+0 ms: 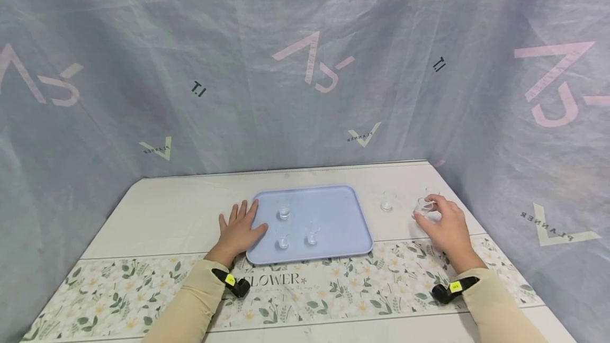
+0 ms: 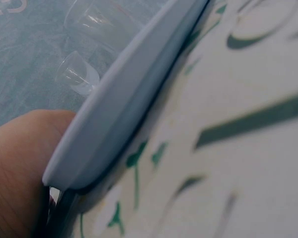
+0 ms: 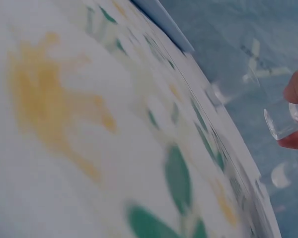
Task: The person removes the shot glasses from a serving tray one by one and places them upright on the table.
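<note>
My right hand [image 1: 448, 226] pinches a small clear shot glass [image 1: 423, 206] between thumb and fingers, at the right side of the table. In the right wrist view, fingertips lie on both sides of that shot glass [image 3: 280, 119]. My left hand [image 1: 238, 234] lies with spread, straight fingers at the left end of a light blue tray [image 1: 329, 216], thumb over its rim. Three more shot glasses stand on the tray: one farther back [image 1: 284, 210], two nearer the front [image 1: 283, 241] [image 1: 312, 236]. The left wrist view shows the tray's side wall [image 2: 114, 104] close up.
Right of the tray, another shot glass [image 1: 387, 204] stands on the white table [image 1: 186, 210]. One more glass [image 1: 432, 190] shows partly behind my right hand. A floral band [image 1: 333, 290] crosses the table's front. Grey-blue sheeting [image 1: 286, 120] encloses the back and both sides.
</note>
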`<action>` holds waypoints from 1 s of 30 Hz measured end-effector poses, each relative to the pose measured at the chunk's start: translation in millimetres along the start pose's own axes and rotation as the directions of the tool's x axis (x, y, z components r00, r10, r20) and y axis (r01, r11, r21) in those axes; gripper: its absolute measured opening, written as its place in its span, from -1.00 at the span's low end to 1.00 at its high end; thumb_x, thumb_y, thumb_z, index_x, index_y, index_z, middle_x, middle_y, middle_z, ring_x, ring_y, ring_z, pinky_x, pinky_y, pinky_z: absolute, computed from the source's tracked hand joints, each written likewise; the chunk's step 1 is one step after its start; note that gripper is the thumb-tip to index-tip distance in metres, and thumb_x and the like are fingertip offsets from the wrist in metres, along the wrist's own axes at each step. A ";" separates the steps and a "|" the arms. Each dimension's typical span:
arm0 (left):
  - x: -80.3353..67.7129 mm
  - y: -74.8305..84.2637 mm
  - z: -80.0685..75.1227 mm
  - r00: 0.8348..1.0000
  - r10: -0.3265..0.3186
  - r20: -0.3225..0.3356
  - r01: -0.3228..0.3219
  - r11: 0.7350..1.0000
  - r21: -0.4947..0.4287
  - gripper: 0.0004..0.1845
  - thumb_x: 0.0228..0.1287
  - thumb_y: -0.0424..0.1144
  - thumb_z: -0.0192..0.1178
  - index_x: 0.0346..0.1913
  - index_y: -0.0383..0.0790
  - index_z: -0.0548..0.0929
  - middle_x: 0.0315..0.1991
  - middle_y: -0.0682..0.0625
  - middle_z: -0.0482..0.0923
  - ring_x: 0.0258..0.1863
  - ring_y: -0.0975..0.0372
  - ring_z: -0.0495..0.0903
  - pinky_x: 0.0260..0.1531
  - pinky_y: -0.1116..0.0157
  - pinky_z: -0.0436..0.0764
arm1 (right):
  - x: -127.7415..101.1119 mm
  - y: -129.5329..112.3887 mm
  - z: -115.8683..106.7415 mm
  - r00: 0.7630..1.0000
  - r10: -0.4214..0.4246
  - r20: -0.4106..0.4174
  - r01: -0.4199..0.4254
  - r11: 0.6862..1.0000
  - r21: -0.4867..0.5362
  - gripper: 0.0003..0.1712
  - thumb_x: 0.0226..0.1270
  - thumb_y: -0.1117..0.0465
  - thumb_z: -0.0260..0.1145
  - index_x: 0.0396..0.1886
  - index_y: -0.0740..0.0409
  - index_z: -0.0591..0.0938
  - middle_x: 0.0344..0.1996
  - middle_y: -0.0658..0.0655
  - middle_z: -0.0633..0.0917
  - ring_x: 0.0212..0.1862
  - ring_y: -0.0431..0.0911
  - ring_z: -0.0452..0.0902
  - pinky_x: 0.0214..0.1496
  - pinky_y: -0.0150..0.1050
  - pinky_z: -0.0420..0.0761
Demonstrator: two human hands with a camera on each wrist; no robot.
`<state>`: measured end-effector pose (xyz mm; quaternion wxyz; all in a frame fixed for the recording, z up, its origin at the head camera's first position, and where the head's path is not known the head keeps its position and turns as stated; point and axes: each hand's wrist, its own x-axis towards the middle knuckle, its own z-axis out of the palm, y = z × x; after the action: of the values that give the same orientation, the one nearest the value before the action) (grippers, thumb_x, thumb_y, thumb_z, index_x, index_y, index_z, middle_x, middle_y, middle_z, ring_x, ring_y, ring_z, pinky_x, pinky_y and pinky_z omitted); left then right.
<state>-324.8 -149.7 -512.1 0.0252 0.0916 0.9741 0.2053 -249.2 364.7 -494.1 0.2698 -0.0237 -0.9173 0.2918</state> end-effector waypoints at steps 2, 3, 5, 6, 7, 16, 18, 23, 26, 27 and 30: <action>-0.3 0.6 0.2 1.000 -0.002 0.002 0.002 1.000 0.000 -0.10 0.44 0.22 0.03 0.65 -0.10 -0.03 0.63 -0.27 -0.20 0.59 -0.22 -0.32 0.36 -0.37 -0.48 | -0.2 5.8 -3.8 1.000 0.011 -0.007 -0.011 1.000 -0.011 -0.44 0.23 0.09 0.47 0.16 0.19 0.53 -0.13 0.37 0.65 0.09 0.33 0.43 0.06 0.28 0.34; -0.4 0.9 0.4 1.000 -0.003 0.003 0.003 1.000 0.000 -0.10 0.44 0.22 0.02 0.65 -0.10 -0.04 0.63 -0.27 -0.20 0.59 -0.22 -0.32 0.36 -0.37 -0.48 | -0.2 8.8 -5.5 1.000 0.015 -0.011 -0.015 1.000 -0.019 -0.44 0.23 0.09 0.47 0.16 0.20 0.53 -0.13 0.38 0.65 0.09 0.34 0.42 0.06 0.27 0.34; -0.5 1.5 0.5 1.000 -0.003 0.003 0.003 1.000 0.001 -0.10 0.44 0.22 0.02 0.65 -0.10 -0.03 0.63 -0.27 -0.19 0.59 -0.22 -0.32 0.36 -0.37 -0.48 | 0.2 15.0 -8.9 0.999 0.027 -0.016 -0.028 0.999 -0.031 -0.45 0.22 0.09 0.46 0.15 0.20 0.54 -0.13 0.38 0.65 0.07 0.33 0.42 0.04 0.26 0.33; -0.4 1.7 0.6 1.000 -0.002 0.002 0.002 1.000 0.002 -0.11 0.44 0.22 0.02 0.65 -0.10 -0.03 0.63 -0.27 -0.19 0.59 -0.22 -0.32 0.36 -0.37 -0.47 | 0.3 17.9 -10.6 0.999 0.036 -0.017 -0.036 0.999 -0.036 -0.45 0.22 0.09 0.46 0.15 0.20 0.53 -0.13 0.38 0.66 0.07 0.33 0.42 0.03 0.26 0.32; -0.4 1.8 0.5 1.000 -0.002 0.001 0.002 1.000 0.003 -0.11 0.44 0.22 0.02 0.65 -0.10 -0.04 0.63 -0.27 -0.19 0.59 -0.22 -0.31 0.36 -0.37 -0.47 | 0.5 20.5 -12.3 0.999 0.046 -0.015 -0.047 0.998 -0.044 -0.45 0.23 0.08 0.46 0.15 0.20 0.53 -0.13 0.38 0.66 0.07 0.34 0.41 0.02 0.25 0.32; 0.7 1.3 1.0 1.000 -0.001 0.000 0.001 1.000 0.004 -0.11 0.44 0.22 0.03 0.65 -0.10 -0.04 0.63 -0.27 -0.19 0.59 -0.22 -0.31 0.37 -0.37 -0.47 | 1.1 36.7 -23.3 0.993 0.119 0.027 -0.115 0.987 -0.112 -0.43 0.31 0.05 0.37 0.19 0.23 0.46 -0.11 0.40 0.63 0.02 0.35 0.39 0.02 0.25 0.28; 0.7 1.5 0.9 1.000 0.000 0.000 0.000 1.000 0.005 -0.11 0.44 0.21 0.03 0.65 -0.10 -0.04 0.63 -0.27 -0.19 0.59 -0.22 -0.31 0.37 -0.37 -0.47 | 0.7 38.2 -24.3 0.992 0.123 0.030 -0.119 0.986 -0.119 -0.44 0.31 0.05 0.36 0.19 0.23 0.45 -0.12 0.40 0.63 0.03 0.37 0.39 0.07 0.27 0.26; 0.6 1.8 0.5 1.000 -0.002 0.006 0.002 1.000 0.009 -0.11 0.44 0.22 0.02 0.65 -0.10 -0.05 0.63 -0.27 -0.20 0.59 -0.22 -0.32 0.37 -0.37 -0.46 | -0.3 40.4 -24.1 0.991 0.125 0.043 -0.118 0.983 -0.139 -0.45 0.31 0.03 0.35 0.16 0.23 0.45 -0.12 0.42 0.63 0.02 0.38 0.39 0.09 0.30 0.24; 0.1 2.2 -0.4 1.000 -0.002 0.007 0.002 1.000 0.005 -0.11 0.45 0.21 0.01 0.65 -0.09 -0.05 0.63 -0.27 -0.21 0.59 -0.22 -0.32 0.36 -0.37 -0.47 | -0.1 40.5 -22.8 0.988 0.134 0.075 -0.121 0.981 -0.152 -0.44 0.31 0.03 0.35 0.16 0.24 0.44 -0.10 0.45 0.63 0.01 0.39 0.40 0.08 0.31 0.24; -0.1 2.4 -0.8 1.000 -0.002 0.007 0.002 1.000 0.003 -0.11 0.45 0.21 0.01 0.65 -0.09 -0.05 0.63 -0.27 -0.21 0.59 -0.22 -0.33 0.36 -0.37 -0.48 | 0.1 40.7 -22.2 0.986 0.140 0.088 -0.125 0.980 -0.156 -0.44 0.32 0.04 0.35 0.17 0.24 0.43 -0.09 0.46 0.63 0.01 0.39 0.41 0.07 0.31 0.24; -1.0 2.8 -2.4 1.000 -0.003 0.007 0.003 1.000 -0.003 -0.11 0.45 0.21 0.02 0.65 -0.09 -0.05 0.63 -0.28 -0.21 0.59 -0.23 -0.33 0.36 -0.36 -0.49 | 0.9 41.0 -20.3 0.980 0.158 0.121 -0.137 0.976 -0.167 -0.45 0.33 0.04 0.34 0.17 0.24 0.42 -0.07 0.48 0.62 0.00 0.40 0.43 0.05 0.32 0.26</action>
<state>-323.6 -148.3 -508.8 0.0288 0.0909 0.9738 0.2064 -244.2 409.5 -502.3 0.1824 -0.0936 -0.9493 0.2383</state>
